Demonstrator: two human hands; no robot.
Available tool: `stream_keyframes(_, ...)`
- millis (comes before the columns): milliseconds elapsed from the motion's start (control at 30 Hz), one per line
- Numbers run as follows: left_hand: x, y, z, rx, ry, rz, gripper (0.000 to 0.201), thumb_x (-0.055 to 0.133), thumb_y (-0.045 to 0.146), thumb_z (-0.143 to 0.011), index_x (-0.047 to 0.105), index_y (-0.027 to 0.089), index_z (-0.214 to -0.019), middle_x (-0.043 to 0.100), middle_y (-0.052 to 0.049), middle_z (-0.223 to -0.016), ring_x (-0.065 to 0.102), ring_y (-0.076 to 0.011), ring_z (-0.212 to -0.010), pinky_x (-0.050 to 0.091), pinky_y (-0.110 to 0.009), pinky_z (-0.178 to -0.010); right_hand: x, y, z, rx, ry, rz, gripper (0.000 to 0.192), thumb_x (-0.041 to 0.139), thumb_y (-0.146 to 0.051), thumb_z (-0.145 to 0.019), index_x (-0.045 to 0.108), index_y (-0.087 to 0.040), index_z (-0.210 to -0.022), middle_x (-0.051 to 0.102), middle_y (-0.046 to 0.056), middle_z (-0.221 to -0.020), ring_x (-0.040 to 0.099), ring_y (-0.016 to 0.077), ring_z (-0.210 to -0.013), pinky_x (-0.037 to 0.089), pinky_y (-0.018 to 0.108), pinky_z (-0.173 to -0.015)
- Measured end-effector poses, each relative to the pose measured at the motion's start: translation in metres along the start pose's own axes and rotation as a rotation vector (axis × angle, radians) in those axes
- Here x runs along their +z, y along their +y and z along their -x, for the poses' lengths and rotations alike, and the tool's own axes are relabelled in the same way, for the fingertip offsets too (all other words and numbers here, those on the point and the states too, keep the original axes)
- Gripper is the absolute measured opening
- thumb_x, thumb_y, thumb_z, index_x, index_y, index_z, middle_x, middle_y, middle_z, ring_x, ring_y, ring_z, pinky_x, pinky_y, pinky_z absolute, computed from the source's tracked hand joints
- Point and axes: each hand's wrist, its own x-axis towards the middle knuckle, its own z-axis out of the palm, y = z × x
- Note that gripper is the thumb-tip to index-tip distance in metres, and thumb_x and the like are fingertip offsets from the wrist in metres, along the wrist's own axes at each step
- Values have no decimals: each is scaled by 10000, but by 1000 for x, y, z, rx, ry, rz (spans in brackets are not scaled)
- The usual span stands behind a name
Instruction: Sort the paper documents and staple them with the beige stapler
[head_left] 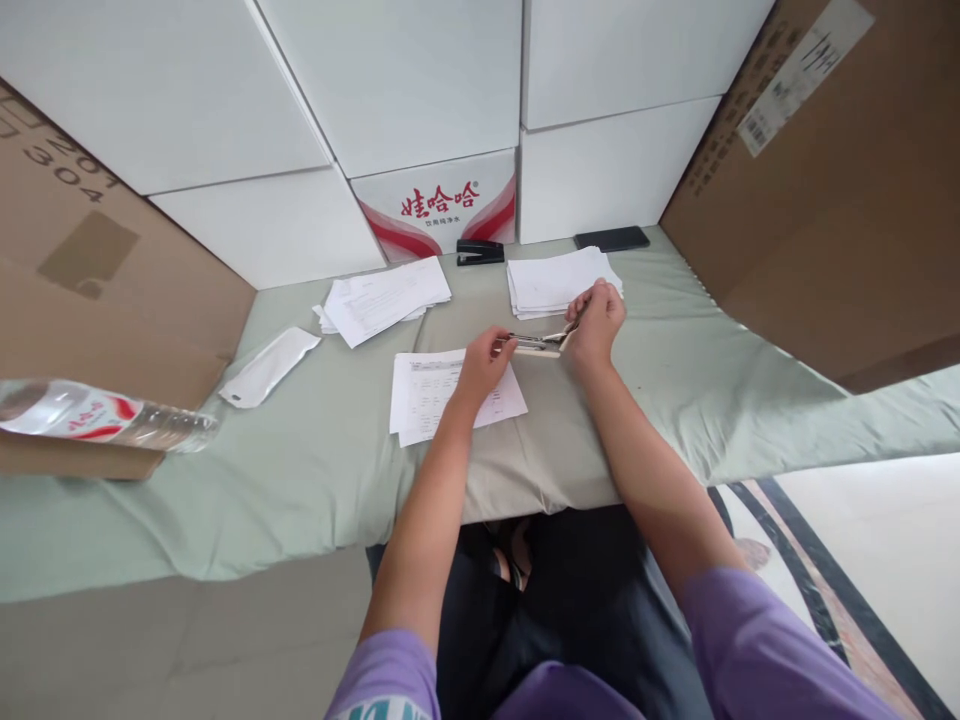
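Right now both hands hold one small stapler (534,343) just above the table. The left hand (480,365) pinches its near end with closed fingers. The right hand (596,322) wraps around its far end, and the top part looks lifted up, so the stapler seems to be open. It is shiny metal with a pale bottom.

Under the left hand lies a printed sheet (442,395), flat and thin, with small boxes of writing on it. It does not look fastened yet, as far as one can see. A neat stack of white papers (555,280) sits just behind the right hand, and a messier pile (386,300) lies to the left. So much paper still seems to wait.

A black stapler (480,252) rests at the back, near a flat dark phone (611,239). A soft, wrinkly green cloth (315,470) covers the table. A clear plastic bottle (105,418) lies on its side on brown cardboard at the left. Smooth white boxes (420,80) stand behind everything.
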Motion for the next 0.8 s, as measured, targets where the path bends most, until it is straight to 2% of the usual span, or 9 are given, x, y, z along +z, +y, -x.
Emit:
stream_keyframes(100,-9,-1,1,114,-118,-273,151,598,352,-949,653,215,-922,706,-53,-1011,634,-214,-1006,506,-349,-886,-4,-1,-4,56,122,-103,453,495,-554,-931,293,-243,-670,304,-84,-563,358,73,-444,357,190,-428)
stream_keyframes(200,-9,1,3,174,-225,-432,142,609,324,-943,665,214,-872,700,-56,-1041,599,-239,-1067,467,-381,-947,-12,-1,-13,133,218,-183,389,420,-484,-941,263,-247,-675,271,-87,-545,337,78,-427,333,192,-411)
stream_keyframes(300,-3,5,3,141,-226,-485,135,618,325,-940,679,218,-886,698,-51,-1035,595,-243,-1070,454,-386,-938,-21,5,-22,193,255,-218,303,390,-385,-921,268,-247,-680,292,-87,-528,345,81,-414,324,194,-408)
stream_keyframes(400,2,9,4,117,-218,-509,140,614,329,-944,688,221,-892,698,-47,-1041,593,-242,-1083,441,-386,-930,-29,14,-31,292,277,-142,206,386,-277,-881,327,-245,-686,389,-77,-541,388,82,-416,319,198,-414)
stream_keyframes(500,2,13,5,106,-209,-526,140,607,322,-945,690,224,-889,697,-46,-1050,591,-237,-1089,434,-383,-929,-37,22,-38,314,288,41,149,396,-222,-856,390,-240,-708,464,-64,-573,446,93,-436,345,206,-437)
stream_keyframes(667,1,17,6,98,-209,-530,148,603,322,-940,674,223,-856,692,-49,-1052,590,-234,-1094,433,-376,-918,-52,26,-43,192,248,448,151,310,-197,-910,420,-250,-820,521,-42,-642,532,149,-514,439,276,-550)
stream_keyframes(733,1,18,6,97,-220,-538,129,611,304,-928,663,223,-842,691,-44,-1056,593,-229,-1085,431,-372,-918,-59,22,-40,106,194,710,181,299,-145,-909,447,-240,-869,567,-5,-709,579,180,-644,471,326,-678)
stream_keyframes(800,2,19,6,99,-227,-560,107,614,286,-918,653,225,-839,691,-40,-1052,596,-225,-1075,426,-372,-916,-63,15,-36,16,122,1042,193,361,-92,-869,505,-220,-889,623,60,-848,596,226,-879,447,391,-840)
